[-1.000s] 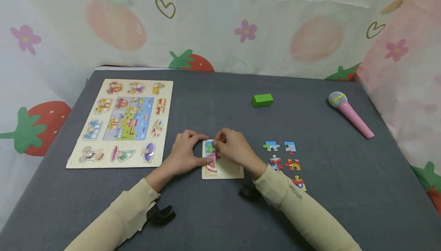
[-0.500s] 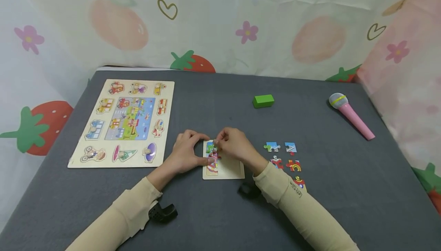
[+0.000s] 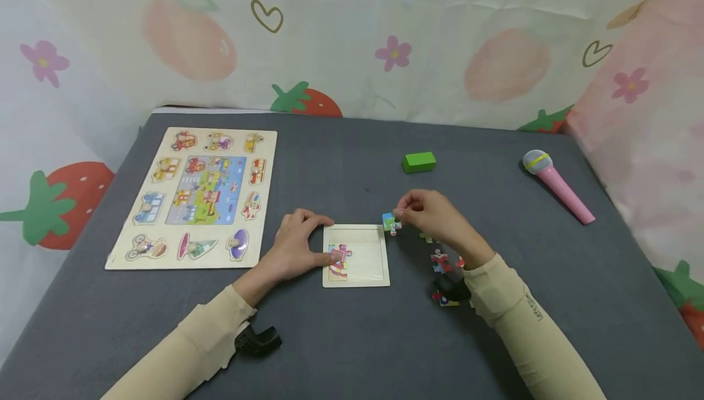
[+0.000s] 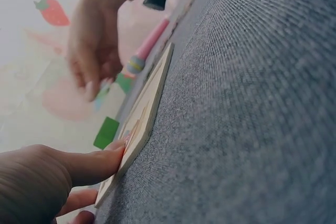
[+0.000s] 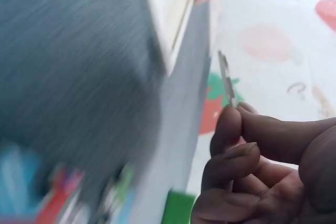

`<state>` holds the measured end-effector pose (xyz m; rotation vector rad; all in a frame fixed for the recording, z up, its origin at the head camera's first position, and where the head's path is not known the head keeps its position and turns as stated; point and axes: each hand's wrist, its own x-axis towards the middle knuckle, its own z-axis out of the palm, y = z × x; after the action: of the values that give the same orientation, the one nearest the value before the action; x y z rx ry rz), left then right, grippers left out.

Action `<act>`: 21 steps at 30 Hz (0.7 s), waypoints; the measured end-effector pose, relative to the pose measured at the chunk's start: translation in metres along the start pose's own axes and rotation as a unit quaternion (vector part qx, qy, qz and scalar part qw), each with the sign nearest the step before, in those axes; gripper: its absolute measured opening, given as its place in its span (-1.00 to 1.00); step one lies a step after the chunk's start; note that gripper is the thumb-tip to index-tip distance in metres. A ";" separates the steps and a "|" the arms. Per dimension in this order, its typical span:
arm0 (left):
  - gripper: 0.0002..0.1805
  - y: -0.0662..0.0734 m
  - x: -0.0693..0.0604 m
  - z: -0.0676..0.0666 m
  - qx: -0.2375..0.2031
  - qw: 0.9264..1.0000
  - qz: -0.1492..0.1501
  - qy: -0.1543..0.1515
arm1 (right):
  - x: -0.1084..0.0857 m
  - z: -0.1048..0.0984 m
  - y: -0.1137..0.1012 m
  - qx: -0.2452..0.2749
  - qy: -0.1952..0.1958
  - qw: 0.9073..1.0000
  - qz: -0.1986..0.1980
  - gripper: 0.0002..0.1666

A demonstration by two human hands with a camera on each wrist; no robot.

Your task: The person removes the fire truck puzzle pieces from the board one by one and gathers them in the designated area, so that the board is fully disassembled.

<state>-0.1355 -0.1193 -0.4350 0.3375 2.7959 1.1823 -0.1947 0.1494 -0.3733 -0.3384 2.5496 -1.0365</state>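
A square wooden puzzle tray (image 3: 365, 256) lies on the table, with one red-and-pink jigsaw piece (image 3: 338, 269) in its lower left. My left hand (image 3: 299, 242) holds the tray's left side, thumb on that piece and index finger at the top left corner. Just beyond the tray's upper right corner, my right hand (image 3: 440, 220) pinches a blue-and-green jigsaw piece (image 3: 389, 223) between thumb and finger, raised off the table. The right wrist view shows this jigsaw piece (image 5: 227, 80) edge-on.
Several loose jigsaw pieces (image 3: 440, 261) lie right of the tray, partly hidden by my right arm. A green block (image 3: 419, 162) sits farther back, and a pink toy microphone (image 3: 561, 187) is at the right. A large peg puzzle board (image 3: 187, 238) occupies the table's left.
The blue-and-green piece has left the tray's upper left in my right hand, which has moved right and slightly away. My left hand has stayed in place.
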 end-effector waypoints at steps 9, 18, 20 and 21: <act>-0.35 -0.002 0.000 0.002 0.008 0.999 0.033 0.003 | -0.011 -0.004 0.028 -0.048 0.001 0.999 0.012 -0.85; -0.34 -0.005 0.001 0.005 0.021 0.999 0.041 0.002 | -0.015 -0.006 0.034 -0.113 0.009 0.993 -0.022 -0.83; -0.34 -0.004 0.000 0.004 0.021 0.999 0.041 0.002 | -0.016 -0.007 0.035 -0.134 0.008 0.990 -0.039 -0.76; -0.34 -0.004 0.000 0.004 0.022 0.999 0.041 0.002 | -0.017 -0.007 0.035 -0.145 0.006 0.988 -0.048 -0.71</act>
<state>-0.1354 -0.1194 -0.4408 0.4573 2.8396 1.1402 -0.1851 0.1844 -0.3897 -0.5374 2.7201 -0.6984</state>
